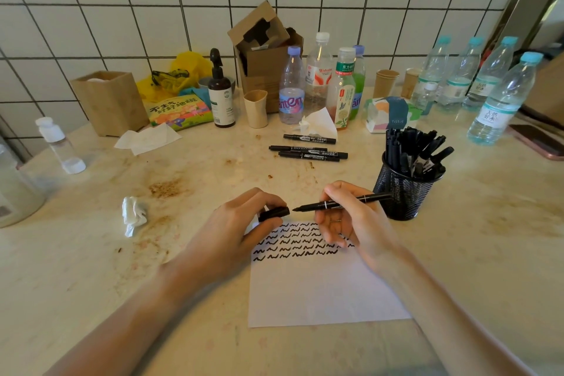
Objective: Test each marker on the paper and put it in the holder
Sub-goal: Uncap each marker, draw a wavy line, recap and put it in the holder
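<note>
Marker [341, 203] uncapped between hands.

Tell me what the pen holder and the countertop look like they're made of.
Pen holder: looks like black metal mesh, matte; the see-through grid of its wall suggests it. Countertop: seemingly polished stone, perhaps marble, cream with faint veining and a soft sheen, stained brown in places.

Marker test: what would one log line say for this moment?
left hand: holds cap | right hand: holds marker, uncapped | paper: squiggles | holder: partly filled
</note>
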